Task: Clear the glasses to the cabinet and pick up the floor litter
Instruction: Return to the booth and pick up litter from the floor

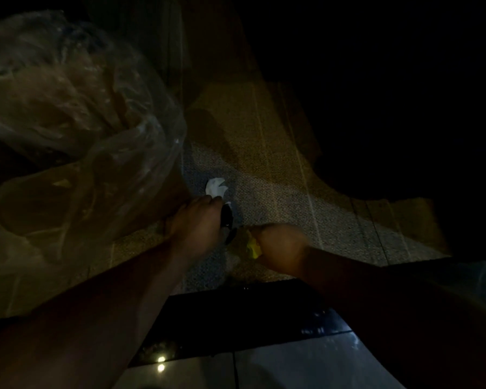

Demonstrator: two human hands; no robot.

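Note:
The scene is very dark. A crumpled white paper scrap lies on the speckled carpet, just beyond my left hand. That hand reaches down with fingers curled around a dark shiny object that I cannot identify. My right hand is closed on a crumpled yellow piece of litter. A large clear plastic bag hangs at the left, close to my left arm. No glasses or cabinet are visible.
Glossy floor tiles with light reflections lie at the bottom, bordered by a dark strip along the carpet edge. The upper right is black shadow where nothing can be made out.

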